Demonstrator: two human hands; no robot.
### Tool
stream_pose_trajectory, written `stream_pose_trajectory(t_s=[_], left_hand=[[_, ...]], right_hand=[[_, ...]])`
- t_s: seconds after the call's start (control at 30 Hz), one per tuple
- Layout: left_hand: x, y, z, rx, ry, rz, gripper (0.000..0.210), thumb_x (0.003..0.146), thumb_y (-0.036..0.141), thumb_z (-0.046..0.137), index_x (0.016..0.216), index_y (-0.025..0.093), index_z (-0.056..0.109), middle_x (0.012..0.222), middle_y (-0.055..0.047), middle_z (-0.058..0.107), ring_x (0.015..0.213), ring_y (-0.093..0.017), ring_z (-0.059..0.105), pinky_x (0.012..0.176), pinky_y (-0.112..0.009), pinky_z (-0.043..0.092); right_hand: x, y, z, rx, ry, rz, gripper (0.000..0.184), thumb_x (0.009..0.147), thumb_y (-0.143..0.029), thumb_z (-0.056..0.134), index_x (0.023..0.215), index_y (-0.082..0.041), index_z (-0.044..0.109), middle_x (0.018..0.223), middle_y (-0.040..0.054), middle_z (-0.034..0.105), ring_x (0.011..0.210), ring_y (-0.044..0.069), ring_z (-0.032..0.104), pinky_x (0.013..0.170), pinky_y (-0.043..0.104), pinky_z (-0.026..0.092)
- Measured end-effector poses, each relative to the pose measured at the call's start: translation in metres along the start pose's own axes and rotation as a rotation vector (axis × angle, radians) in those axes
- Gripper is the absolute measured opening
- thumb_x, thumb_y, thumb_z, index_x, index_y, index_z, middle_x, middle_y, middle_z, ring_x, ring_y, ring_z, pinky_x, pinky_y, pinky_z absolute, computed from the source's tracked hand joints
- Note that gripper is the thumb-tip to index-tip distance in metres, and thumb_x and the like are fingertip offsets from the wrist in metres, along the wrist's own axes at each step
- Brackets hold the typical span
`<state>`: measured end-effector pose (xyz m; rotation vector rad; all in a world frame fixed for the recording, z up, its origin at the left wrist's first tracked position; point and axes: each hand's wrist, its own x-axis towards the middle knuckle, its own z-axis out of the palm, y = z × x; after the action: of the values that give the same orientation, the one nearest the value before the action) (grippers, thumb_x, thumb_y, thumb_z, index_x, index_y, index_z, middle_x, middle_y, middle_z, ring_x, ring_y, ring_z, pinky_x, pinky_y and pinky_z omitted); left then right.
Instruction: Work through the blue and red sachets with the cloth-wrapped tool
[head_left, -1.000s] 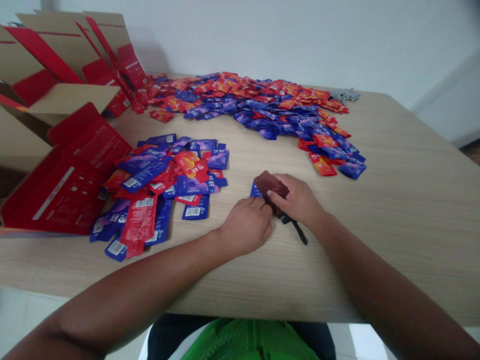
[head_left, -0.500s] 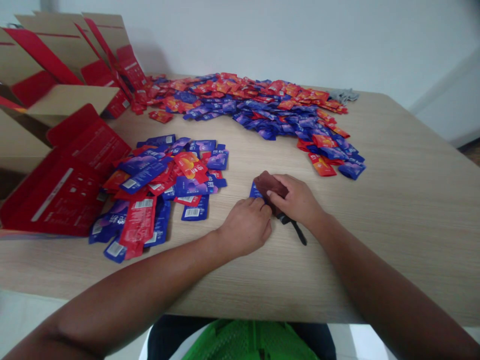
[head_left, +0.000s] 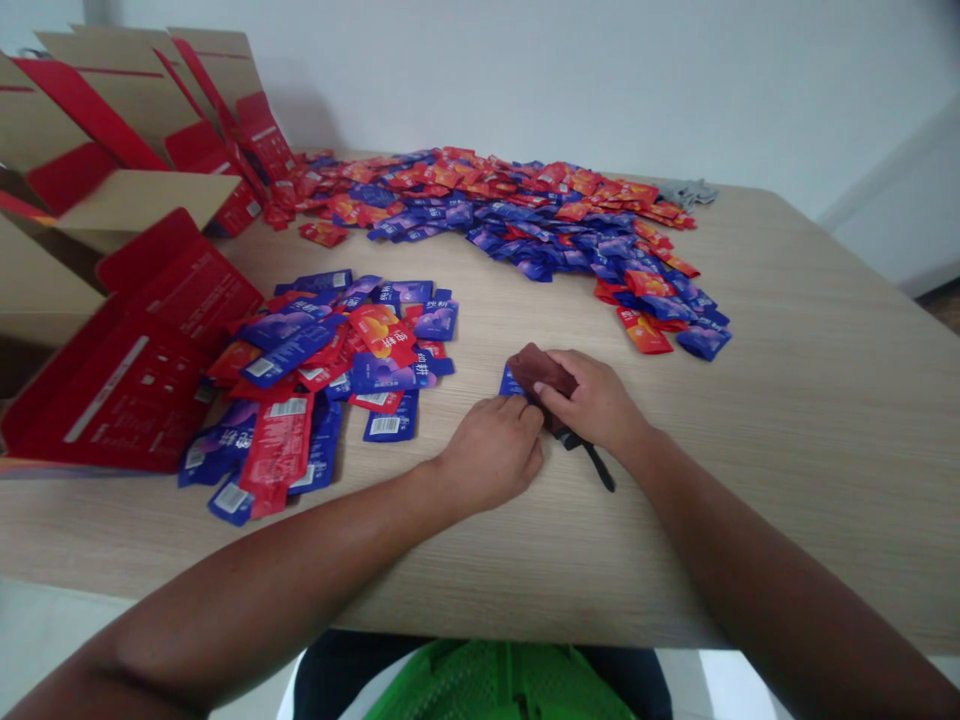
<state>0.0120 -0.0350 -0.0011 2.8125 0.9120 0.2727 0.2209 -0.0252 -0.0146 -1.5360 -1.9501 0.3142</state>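
Beside the left hand [head_left: 495, 452], grip unclear, lies a blue packet [head_left: 509, 382]; the right hand [head_left: 596, 398] grasps a brown object [head_left: 535, 370].

Boxes [head_left: 127, 390] on table [head_left: 810, 420], left; packet pile [head_left: 296, 345] right of them; second pile [head_left: 517, 215] behind.

Head camera view: shifted marginally since the first picture.
Boxes [head_left: 142, 400] and table edge [head_left: 525, 628]: fractionally lower in frame.
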Motion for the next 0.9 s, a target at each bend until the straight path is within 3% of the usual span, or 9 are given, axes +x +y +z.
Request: stream_pose_trajectory(t_s=[0.3,0.47,0.73,0.9], left_hand=[[0.0009,-0.0002,-0.0013,-0.002,-0.013,-0.011,0.015,0.101,0.025,0.057,0.109,0.016,0.065,0.109,-0.012,0.070,0.102,-0.028,0.068,0.096,-0.046,0.059],[0.0015,-0.0025,-0.0017,0.035,0.001,-0.089,0.026,0.102,0.013,0.049,0.123,0.015,0.064,0.121,-0.013,0.065,0.104,-0.027,0.066,0.091,-0.043,0.058],[-0.0014,-0.0031,-0.0006,0.193,0.069,-0.047,0.029,0.105,0.016,0.049,0.128,0.014,0.065,0.135,-0.017,0.066,0.128,-0.034,0.058,0.108,-0.051,0.048],[-0.0014,-0.0030,-0.0031,0.197,0.032,-0.012,0.025,0.106,0.016,0.049,0.124,0.014,0.066,0.128,-0.016,0.070,0.120,-0.032,0.063,0.108,-0.049,0.048]], right_hand=[[0.0009,0.0000,-0.0005,-0.044,0.015,0.062,0.033,0.093,-0.031,0.067,0.125,-0.023,0.071,0.116,0.0091,0.078,0.101,0.029,0.071,0.089,0.042,0.054],[0.0015,0.0036,0.0005,-0.052,0.025,0.046,0.034,0.093,-0.032,0.067,0.126,-0.023,0.071,0.116,0.0097,0.077,0.101,0.030,0.071,0.089,0.043,0.054],[0.0016,0.0027,0.0000,-0.047,-0.004,0.031,0.034,0.093,-0.030,0.067,0.126,-0.022,0.071,0.116,0.0098,0.077,0.102,0.029,0.071,0.090,0.042,0.054],[0.0021,0.0031,0.0004,-0.061,0.031,0.073,0.036,0.093,-0.030,0.067,0.128,-0.021,0.071,0.118,0.0107,0.078,0.103,0.030,0.071,0.093,0.043,0.054]])
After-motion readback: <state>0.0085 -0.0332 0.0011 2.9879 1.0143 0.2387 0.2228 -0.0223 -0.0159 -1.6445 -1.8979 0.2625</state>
